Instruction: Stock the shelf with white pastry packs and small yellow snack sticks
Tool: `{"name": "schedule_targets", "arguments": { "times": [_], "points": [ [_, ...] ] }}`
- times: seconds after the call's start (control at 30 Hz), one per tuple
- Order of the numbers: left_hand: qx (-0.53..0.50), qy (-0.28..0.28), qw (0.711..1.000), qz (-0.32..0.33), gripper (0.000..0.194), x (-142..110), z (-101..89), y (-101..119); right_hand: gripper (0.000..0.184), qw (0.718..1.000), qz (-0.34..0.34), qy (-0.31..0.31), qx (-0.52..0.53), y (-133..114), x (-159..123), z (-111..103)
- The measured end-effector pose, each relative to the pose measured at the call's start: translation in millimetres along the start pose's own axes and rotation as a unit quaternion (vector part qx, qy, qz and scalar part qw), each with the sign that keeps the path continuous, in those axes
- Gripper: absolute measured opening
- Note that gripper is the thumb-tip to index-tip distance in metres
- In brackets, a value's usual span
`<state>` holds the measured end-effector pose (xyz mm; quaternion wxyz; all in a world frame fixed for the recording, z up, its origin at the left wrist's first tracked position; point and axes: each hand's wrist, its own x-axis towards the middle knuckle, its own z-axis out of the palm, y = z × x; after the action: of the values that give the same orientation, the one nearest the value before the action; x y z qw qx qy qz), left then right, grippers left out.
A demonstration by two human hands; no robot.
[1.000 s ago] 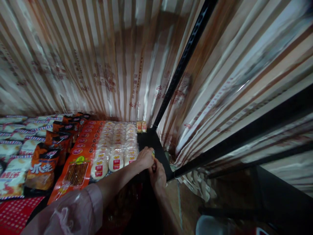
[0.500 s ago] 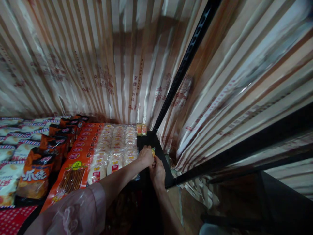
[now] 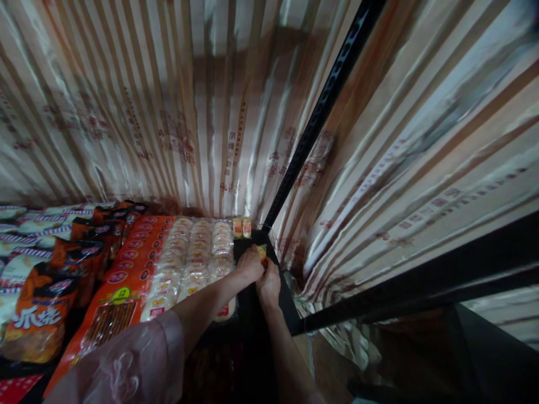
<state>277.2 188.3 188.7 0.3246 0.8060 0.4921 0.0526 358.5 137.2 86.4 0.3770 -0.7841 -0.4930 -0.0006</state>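
Note:
My left hand (image 3: pixel 250 265) and my right hand (image 3: pixel 268 284) meet over the bare right end of a black shelf (image 3: pixel 259 314). Both are closed around a small yellow packet (image 3: pixel 262 251) that pokes out between the fingers. Just behind them, against the back curtain, stand two small yellow packets (image 3: pixel 241 227). To the left of my left hand lie rows of round white cakes in clear wrap (image 3: pixel 196 259), touching my forearm.
Long orange snack packs (image 3: pixel 126 280) lie left of the cakes, then dark orange bags (image 3: pixel 40 314) and white bags (image 3: pixel 17 230). A striped plastic curtain (image 3: pixel 202 112) hangs behind and to the right. A black shelf post (image 3: pixel 320 118) rises at the corner.
Both hands have moved a little farther back along the shelf with the yellow packet. The view has tilted, so the goods sit lower and more to the left.

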Motion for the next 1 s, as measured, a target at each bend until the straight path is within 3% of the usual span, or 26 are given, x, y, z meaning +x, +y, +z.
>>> {"name": "schedule_targets", "arguments": {
  "times": [0.4, 0.6, 0.77, 1.0],
  "points": [
    [0.004, 0.021, 0.999, 0.033, 0.043, 32.0, 8.0, -2.7, 0.039, 0.999, 0.036, 0.001, 0.007, -0.4, 33.2, 11.6],
    [0.051, 0.045, 0.996, 0.06, 0.039, 47.3, 13.0, -12.2, 0.043, 0.999, 0.039, 0.009, 0.025, 5.2, 49.8, 22.5],
    [0.148, 0.05, 0.982, 0.103, 0.047, 62.0, 14.3, -24.9, 0.044, 0.999, 0.03, 0.024, 0.038, 6.4, 64.5, 32.9],
    [0.201, 0.037, 0.976, 0.079, 0.052, 69.8, 1.8, -34.5, 0.039, 0.998, 0.021, 0.055, 0.022, 7.4, 82.7, 49.0]
  ]
}}
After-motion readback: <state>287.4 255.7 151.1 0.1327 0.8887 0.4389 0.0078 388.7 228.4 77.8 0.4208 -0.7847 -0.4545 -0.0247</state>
